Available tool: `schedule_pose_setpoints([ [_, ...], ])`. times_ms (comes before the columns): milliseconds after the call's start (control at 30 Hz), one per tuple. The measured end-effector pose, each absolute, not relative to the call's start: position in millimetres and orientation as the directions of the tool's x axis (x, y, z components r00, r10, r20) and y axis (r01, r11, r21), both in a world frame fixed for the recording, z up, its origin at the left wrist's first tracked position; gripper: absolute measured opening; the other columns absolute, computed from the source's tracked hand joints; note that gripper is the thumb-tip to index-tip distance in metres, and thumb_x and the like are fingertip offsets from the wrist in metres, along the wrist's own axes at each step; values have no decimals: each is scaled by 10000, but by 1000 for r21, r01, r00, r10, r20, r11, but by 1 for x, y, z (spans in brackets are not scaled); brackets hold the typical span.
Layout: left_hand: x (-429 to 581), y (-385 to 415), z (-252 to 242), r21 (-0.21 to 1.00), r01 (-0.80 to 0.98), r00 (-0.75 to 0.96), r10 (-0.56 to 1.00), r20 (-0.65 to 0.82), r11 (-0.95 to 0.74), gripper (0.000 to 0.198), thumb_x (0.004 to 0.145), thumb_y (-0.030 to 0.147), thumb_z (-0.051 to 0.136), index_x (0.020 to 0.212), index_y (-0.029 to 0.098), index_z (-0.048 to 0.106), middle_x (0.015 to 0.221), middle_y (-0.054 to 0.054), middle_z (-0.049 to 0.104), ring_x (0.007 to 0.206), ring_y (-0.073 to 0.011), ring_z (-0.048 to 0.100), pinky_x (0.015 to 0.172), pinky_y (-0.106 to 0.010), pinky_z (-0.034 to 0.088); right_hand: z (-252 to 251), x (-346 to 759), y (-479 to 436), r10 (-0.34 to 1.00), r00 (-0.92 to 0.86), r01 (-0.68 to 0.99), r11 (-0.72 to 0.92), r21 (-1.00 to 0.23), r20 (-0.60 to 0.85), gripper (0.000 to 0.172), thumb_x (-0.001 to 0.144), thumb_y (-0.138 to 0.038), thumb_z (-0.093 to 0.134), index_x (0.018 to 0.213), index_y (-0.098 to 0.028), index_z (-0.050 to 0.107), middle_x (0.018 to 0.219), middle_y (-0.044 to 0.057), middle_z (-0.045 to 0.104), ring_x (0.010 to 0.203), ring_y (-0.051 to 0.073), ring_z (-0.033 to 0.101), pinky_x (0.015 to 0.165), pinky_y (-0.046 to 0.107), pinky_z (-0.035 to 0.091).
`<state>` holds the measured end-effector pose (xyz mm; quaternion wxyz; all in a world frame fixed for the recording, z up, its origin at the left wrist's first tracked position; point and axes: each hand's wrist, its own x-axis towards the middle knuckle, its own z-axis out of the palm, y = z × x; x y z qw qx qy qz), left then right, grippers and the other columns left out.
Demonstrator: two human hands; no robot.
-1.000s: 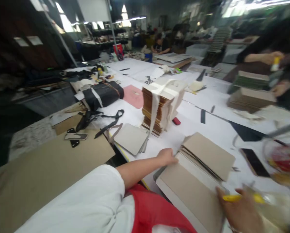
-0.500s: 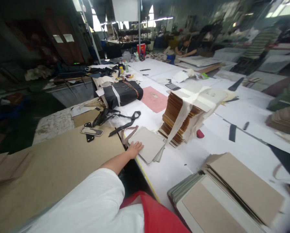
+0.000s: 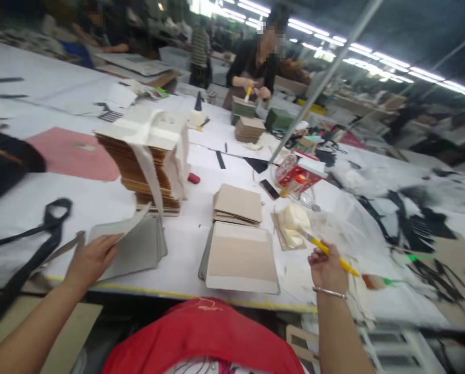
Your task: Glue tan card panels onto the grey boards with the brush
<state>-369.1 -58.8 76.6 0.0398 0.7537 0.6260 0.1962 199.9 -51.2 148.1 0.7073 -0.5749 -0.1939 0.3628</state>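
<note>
My left hand (image 3: 90, 259) is closed on the edge of a thin pale board (image 3: 129, 223), which it lifts at a tilt above a pile of grey boards (image 3: 139, 252). In my right hand (image 3: 329, 265) is a yellow-handled brush (image 3: 322, 246), its tip in or against a cream-coloured block or tub (image 3: 295, 221); I cannot tell which. Between my hands lies a stack of white-edged boards (image 3: 273, 259) with a beige panel (image 3: 242, 254) on top. Behind it sits a stack of beige boards (image 3: 238, 202).
A tall brown stack tied with white cloth (image 3: 149, 161) stands behind the grey pile. Black straps (image 3: 49, 234) lie at left. A phone (image 3: 270, 189), a red box (image 3: 300, 169) and a metal pole (image 3: 322, 88) are at right. Across the table a person (image 3: 256, 67) holds a brush.
The view has swung right. My left hand, flat on the grey boards before, now lifts a board's edge. My right hand with the brush has come into view.
</note>
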Motion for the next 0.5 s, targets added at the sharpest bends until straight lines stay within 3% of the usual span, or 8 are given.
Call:
schedule_pose_setpoints([
  [100,-311,-57,115,221,914,193,845,498,-339,535,821,259,416,1326,371,279,1189,25,547,1077,-202,503,944,-420,394,147,229,-73,688,699,-356,101,-929,-193,299,642,-403,643,782,-158,543,550,-80,471,430,4,406,411,116,365],
  [167,-253,-62,132,163,846,361,770,526,-508,587,816,223,428,1346,383,235,1197,17,539,1042,-198,519,937,-412,407,137,254,-87,657,730,-322,86,-943,-189,284,623,-371,648,757,-156,520,522,-97,424,403,-3,357,390,110,329],
  [233,-190,-68,134,127,725,568,692,445,-677,571,822,175,404,1350,339,265,1202,-16,543,1031,-202,523,931,-394,405,124,280,-99,611,772,-236,23,-972,-173,268,617,-363,625,731,-160,492,495,-108,379,380,4,317,367,122,304],
  [333,-106,-77,115,135,585,766,600,231,-800,499,825,120,369,1299,275,392,1214,-63,537,1011,-207,523,871,-372,421,103,315,-110,537,832,-122,-64,-990,-137,255,636,-394,580,698,-180,457,482,-107,363,365,26,313,351,159,317],
  [400,-68,-83,97,132,535,828,549,111,-834,445,827,130,381,1249,245,460,1198,-88,541,981,-210,524,816,-360,430,89,335,-112,514,851,-76,-88,-993,-110,237,655,-398,569,700,-189,465,490,-96,382,370,42,341,352,180,342],
  [500,-44,-88,78,113,523,849,528,24,-845,375,833,289,449,1201,247,505,1183,-96,542,999,-233,502,816,-373,403,68,357,-100,543,836,6,-152,-988,-78,227,687,-405,557,740,-189,514,525,-55,463,403,75,417,388,222,405],
])
